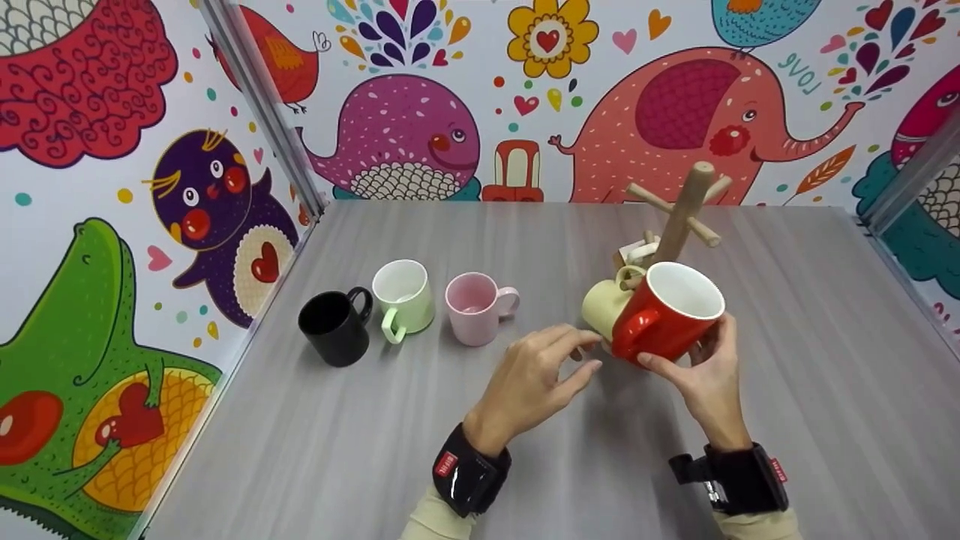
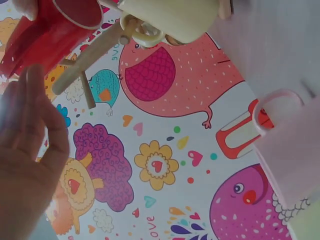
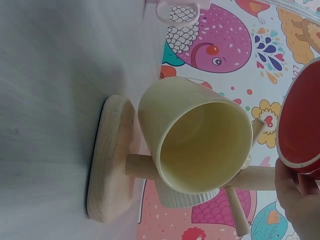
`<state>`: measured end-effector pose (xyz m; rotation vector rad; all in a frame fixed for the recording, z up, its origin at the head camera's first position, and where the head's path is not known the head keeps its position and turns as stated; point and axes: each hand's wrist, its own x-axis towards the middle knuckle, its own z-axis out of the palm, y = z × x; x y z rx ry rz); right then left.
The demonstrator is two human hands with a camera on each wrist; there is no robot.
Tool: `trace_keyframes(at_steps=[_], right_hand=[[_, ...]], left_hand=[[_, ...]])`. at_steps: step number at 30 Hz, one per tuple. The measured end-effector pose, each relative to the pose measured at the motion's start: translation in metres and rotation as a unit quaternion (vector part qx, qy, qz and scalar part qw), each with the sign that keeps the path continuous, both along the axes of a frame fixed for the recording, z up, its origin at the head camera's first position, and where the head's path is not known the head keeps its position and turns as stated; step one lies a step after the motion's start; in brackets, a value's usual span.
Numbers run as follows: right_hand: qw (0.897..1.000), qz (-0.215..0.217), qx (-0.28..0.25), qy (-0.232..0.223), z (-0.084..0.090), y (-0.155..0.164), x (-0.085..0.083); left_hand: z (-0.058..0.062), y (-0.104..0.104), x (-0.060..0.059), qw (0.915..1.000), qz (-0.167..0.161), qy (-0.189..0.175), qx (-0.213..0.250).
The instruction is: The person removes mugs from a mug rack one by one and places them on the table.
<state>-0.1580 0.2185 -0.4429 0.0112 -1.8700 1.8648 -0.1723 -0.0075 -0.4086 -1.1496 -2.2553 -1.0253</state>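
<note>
My right hand (image 1: 709, 375) grips a red mug (image 1: 660, 322) low on its body, thumb in front. The mug is raised off the table and tilted; its white inside shows, and its handle points toward my left hand (image 1: 536, 375). That left hand is empty, fingers loosely bent, its fingertips close to the red mug; whether they touch cannot be told. Behind the red mug stands a wooden mug tree (image 1: 682, 214). A cream mug (image 3: 200, 140) hangs on it by its handle, mouth facing sideways. A white ribbed mug (image 3: 187, 197) is partly hidden behind it.
On the left of the grey table (image 1: 360, 435) stand a black mug (image 1: 337, 334), a light green mug (image 1: 409, 300) and a pink mug (image 1: 474, 311) in a row. Printed wall panels (image 1: 540, 112) bound the table at the back and sides.
</note>
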Motion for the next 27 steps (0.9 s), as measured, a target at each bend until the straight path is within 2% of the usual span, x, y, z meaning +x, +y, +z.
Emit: trace_keyframes(at_steps=[9, 17, 23, 25, 27], right_hand=[[0.999, 0.004, 0.040, 0.000, 0.000, -0.002, 0.002], [0.999, 0.018, 0.038, 0.012, -0.002, -0.005, 0.002], [0.999, 0.020, 0.043, 0.008, -0.002, -0.006, 0.002], [0.998, 0.022, 0.053, 0.011, -0.002, -0.006, 0.003], [0.998, 0.024, 0.061, 0.016, -0.003, -0.007, 0.003]], left_hand=[[0.000, 0.006, 0.002, 0.9989, -0.032, -0.025, 0.022], [-0.002, 0.008, 0.003, 0.9938, -0.050, -0.089, 0.043], [-0.001, 0.011, 0.002, 0.9824, -0.078, -0.147, 0.085], [-0.001, 0.013, 0.002, 0.9762, -0.087, -0.173, 0.097], [-0.001, 0.014, 0.003, 0.9665, -0.102, -0.207, 0.112]])
